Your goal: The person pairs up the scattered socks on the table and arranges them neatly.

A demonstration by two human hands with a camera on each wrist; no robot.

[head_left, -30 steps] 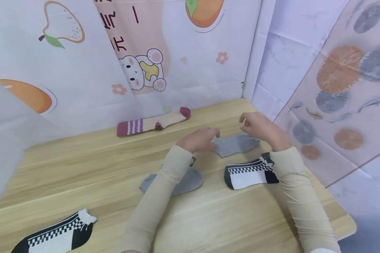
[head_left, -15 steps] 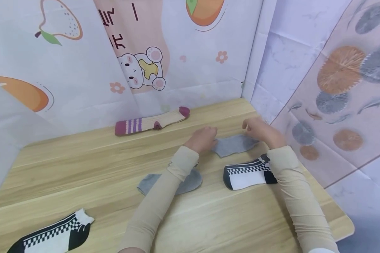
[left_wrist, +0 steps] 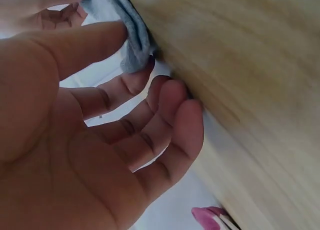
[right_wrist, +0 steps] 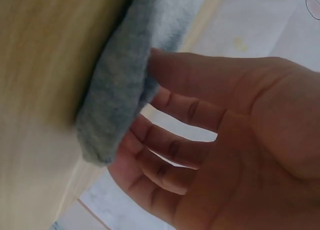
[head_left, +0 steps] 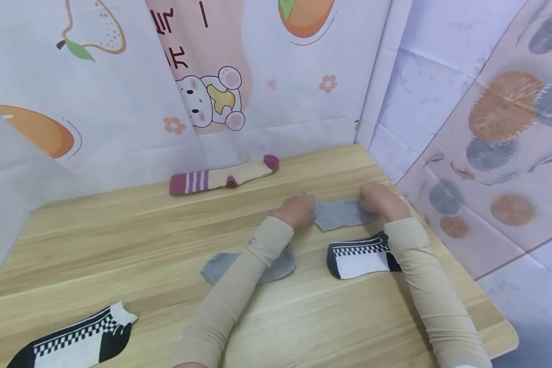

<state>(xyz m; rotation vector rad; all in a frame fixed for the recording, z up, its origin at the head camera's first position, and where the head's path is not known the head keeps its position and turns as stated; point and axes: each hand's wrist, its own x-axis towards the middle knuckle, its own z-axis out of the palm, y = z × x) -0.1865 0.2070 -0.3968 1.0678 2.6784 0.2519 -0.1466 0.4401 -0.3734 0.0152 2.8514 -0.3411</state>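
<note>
A short grey sock (head_left: pixel 341 214) lies toward the back right of the wooden table, a hand at each end. My left hand (head_left: pixel 297 210) pinches its left end; in the left wrist view the thumb and index finger have the grey cloth (left_wrist: pixel 134 37) between them, the other fingers loosely bent. At the opposite end is my right hand (head_left: pixel 383 200). Close up in the right wrist view, its thumb presses on the sock (right_wrist: pixel 112 90) and the bent fingers reach behind the cloth. A second grey sock (head_left: pixel 278 266) lies partly hidden under my left forearm.
A black-and-white checkered sock (head_left: pixel 359 259) lies just in front of the held one, partly covered by the right sleeve. Its lookalike (head_left: pixel 75 340) is at the front left. Along the back lies a long cream sock (head_left: pixel 223 176) with maroon ends. Printed curtains (head_left: pixel 299 97) border the table (head_left: pixel 119 240).
My right hand has come down from above the grey sock onto its right end. My left hand has shifted slightly and stays at the left end.
</note>
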